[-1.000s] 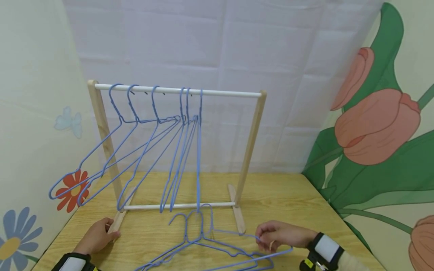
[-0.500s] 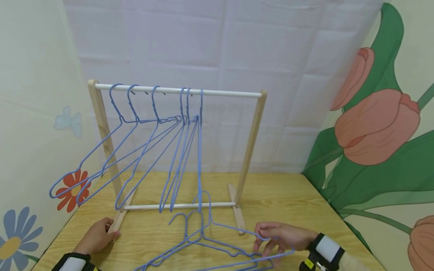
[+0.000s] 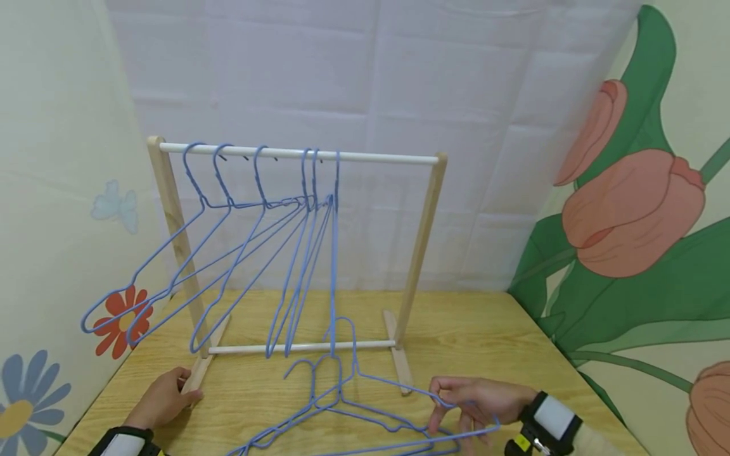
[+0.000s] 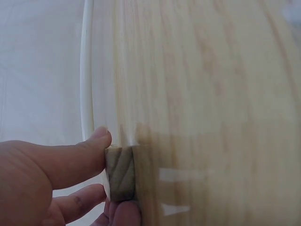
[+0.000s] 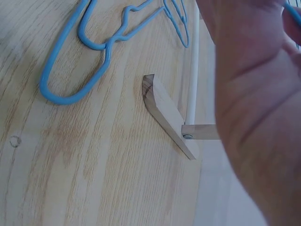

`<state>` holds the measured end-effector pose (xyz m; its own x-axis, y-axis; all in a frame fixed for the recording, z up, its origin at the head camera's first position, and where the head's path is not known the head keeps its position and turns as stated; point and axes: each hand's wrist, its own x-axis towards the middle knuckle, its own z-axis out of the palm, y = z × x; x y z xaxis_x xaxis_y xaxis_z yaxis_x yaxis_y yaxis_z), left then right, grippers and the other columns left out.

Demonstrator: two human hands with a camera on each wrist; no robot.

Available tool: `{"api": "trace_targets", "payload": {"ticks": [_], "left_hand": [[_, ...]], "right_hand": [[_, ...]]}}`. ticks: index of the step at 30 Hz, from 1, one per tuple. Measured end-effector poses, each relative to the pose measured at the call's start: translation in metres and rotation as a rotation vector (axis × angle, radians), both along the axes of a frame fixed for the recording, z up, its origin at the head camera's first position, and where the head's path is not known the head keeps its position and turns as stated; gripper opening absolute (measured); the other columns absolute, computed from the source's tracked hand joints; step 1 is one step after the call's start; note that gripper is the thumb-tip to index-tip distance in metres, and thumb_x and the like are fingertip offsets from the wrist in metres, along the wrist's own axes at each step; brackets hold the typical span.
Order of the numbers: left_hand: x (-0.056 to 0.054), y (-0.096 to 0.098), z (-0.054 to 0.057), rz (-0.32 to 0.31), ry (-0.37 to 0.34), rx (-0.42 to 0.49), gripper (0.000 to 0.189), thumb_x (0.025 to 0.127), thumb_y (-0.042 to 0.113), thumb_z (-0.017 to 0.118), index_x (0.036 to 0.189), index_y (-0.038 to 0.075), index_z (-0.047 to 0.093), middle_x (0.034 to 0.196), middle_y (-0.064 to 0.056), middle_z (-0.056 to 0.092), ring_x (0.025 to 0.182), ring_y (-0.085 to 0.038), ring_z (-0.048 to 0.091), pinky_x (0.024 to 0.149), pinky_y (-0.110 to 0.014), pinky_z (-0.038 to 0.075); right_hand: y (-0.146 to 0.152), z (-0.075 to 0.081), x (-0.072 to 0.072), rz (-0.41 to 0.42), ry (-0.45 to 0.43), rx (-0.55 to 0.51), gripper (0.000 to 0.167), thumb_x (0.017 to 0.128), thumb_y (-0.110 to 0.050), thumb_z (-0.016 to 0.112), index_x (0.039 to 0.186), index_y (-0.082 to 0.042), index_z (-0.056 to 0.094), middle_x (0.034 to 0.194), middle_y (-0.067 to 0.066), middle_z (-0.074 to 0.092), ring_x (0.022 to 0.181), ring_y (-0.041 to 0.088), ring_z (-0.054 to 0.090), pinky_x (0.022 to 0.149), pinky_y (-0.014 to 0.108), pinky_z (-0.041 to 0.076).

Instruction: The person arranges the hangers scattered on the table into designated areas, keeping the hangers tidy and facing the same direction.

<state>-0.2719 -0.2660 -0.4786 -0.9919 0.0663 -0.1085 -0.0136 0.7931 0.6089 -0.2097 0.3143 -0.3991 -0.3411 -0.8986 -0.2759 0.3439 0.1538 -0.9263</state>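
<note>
My left hand (image 3: 162, 398) pinches the front end of the wooden left foot (image 3: 199, 373) of a small clothes rack; in the left wrist view thumb and fingers close around its end block (image 4: 121, 173). At the lower right, my right hand (image 3: 481, 400) holds a blue wire hanger (image 3: 388, 380) by one corner. This hanger is raised, its hook overlapping the rack's lower bar. Beneath it, a few more blue hangers (image 3: 312, 386) lie in an overlapping pile on the table. The right wrist view shows mostly palm and forearm (image 5: 258, 94), the grip itself largely hidden.
Several blue hangers (image 3: 168, 247) hang on the left and middle of the rack's white top bar (image 3: 388, 156). The right foot (image 3: 402, 370) stands between the pile and the right hand. A pale curtain (image 3: 456, 82) backs the wooden table (image 3: 467, 323); printed flower panels flank it.
The held hanger's hook end has risen and tipped toward the rack. The right hand's fingers have shifted along the hanger's corner. The left hand stays on the foot.
</note>
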Motion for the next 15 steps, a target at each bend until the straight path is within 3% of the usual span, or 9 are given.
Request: {"api": "trace_targets", "payload": {"ticks": [5, 15], "left_hand": [[-0.0011, -0.0009, -0.0011, 0.002, -0.018, -0.005, 0.045, 0.091, 0.014, 0.075, 0.113, -0.018, 0.052, 0.091, -0.014, 0.062, 0.082, -0.022, 0.057, 0.073, -0.037, 0.047], [-0.0027, -0.0008, -0.0009, 0.017, -0.051, -0.004, 0.047, 0.092, 0.016, 0.074, 0.114, -0.018, 0.051, 0.091, -0.015, 0.061, 0.082, -0.022, 0.057, 0.073, -0.036, 0.046]], "right_hand": [[-0.0002, 0.0019, 0.0, 0.002, 0.008, 0.001, 0.03, 0.112, -0.014, 0.018, 0.123, -0.019, 0.045, 0.132, 0.006, 0.063, 0.074, 0.004, 0.068, 0.055, 0.015, 0.046], [0.001, 0.0041, 0.0014, -0.007, 0.007, -0.003, 0.029, 0.11, -0.011, 0.02, 0.123, -0.018, 0.044, 0.131, 0.006, 0.065, 0.076, 0.003, 0.066, 0.054, 0.013, 0.042]]}}
